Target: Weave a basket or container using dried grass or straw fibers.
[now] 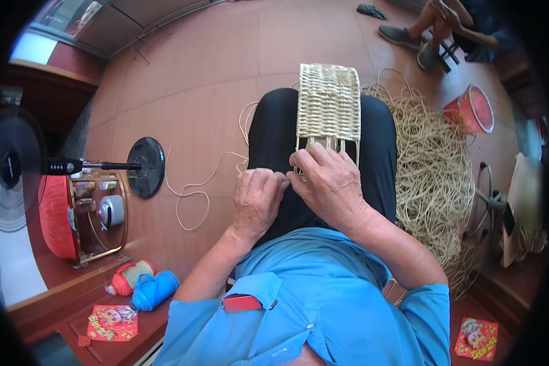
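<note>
A pale straw-coloured woven panel [328, 104] lies lengthwise over my lap, its far end beyond my knees. Bare lengthwise cords [343, 146] run from its near edge toward me. My right hand [328, 183] is closed over these cords, fingers bent and thumb toward the left. Close beside it, my left hand [259, 198] is closed in a pinch, its fingertips almost touching the right thumb. A loose straw cord [229, 155] comes up from the floor to the left hand. The fingertips' exact hold is hidden under the knuckles.
A big heap of loose cord [430, 177] covers the floor at my right, beside a red bucket [474, 110]. On the left are a standing fan [12, 168], its black base [146, 168] and a blue flask [154, 290]. Another person's shoes [402, 36] show at far right.
</note>
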Available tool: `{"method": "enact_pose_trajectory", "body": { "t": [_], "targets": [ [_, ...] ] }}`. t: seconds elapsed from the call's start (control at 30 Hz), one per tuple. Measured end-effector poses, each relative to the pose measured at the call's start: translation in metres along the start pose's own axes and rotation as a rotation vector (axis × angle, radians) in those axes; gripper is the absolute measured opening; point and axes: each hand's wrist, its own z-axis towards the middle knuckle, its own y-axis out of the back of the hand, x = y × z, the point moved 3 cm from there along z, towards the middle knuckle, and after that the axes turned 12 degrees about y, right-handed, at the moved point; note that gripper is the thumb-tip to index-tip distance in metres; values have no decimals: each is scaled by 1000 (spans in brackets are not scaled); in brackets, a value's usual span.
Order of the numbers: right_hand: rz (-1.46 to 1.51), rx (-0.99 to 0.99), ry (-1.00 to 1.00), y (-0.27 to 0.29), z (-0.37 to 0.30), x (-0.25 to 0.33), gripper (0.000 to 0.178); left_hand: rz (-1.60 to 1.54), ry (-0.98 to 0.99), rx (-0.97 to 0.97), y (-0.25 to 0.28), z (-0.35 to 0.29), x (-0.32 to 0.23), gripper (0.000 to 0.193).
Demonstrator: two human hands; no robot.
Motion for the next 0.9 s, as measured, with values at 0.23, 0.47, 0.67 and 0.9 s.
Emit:
{"method": "enact_pose_trajectory", "body": {
  "t": [0.23,0.47,0.67,0.9],
  "targets": [
    [90,183,72,5,14,-9,21,345,-23,275,-15,-36,-26,11],
    [207,435,-98,8,26,-17,26,-297,293,502,-99,-15,-48,26],
    [145,657,-20,12,43,-21,30,-922,350,442,-143,0,-43,47],
    [417,580,115,9,47,-41,41,-333,82,426,-142,11,-41,46]
  ]
}}
